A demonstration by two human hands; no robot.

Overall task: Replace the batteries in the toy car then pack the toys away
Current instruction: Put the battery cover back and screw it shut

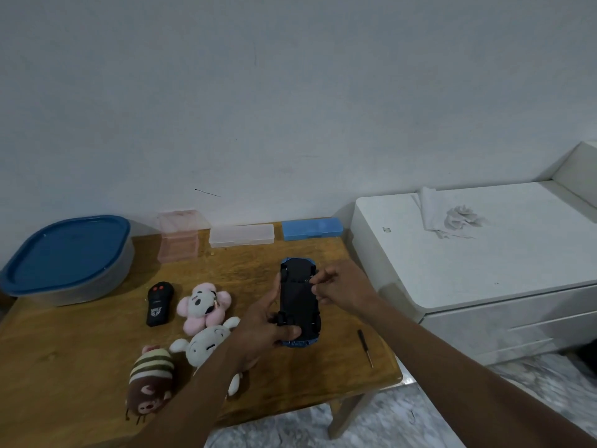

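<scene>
Wooden worktop (80,344): blue-lidded tub (68,250), contents hidden. Left hand (261,324) grips the upturned toy car (298,299); right hand (342,289) pinches its side.

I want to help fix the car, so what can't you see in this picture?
Head view:
Whether the right hand pinches anything at the toy car: too small.
Whether the car's underside is open: dark, blurred.
Inside the tub: blue lid covers it.
White plush toy: left arm hides part.
</scene>
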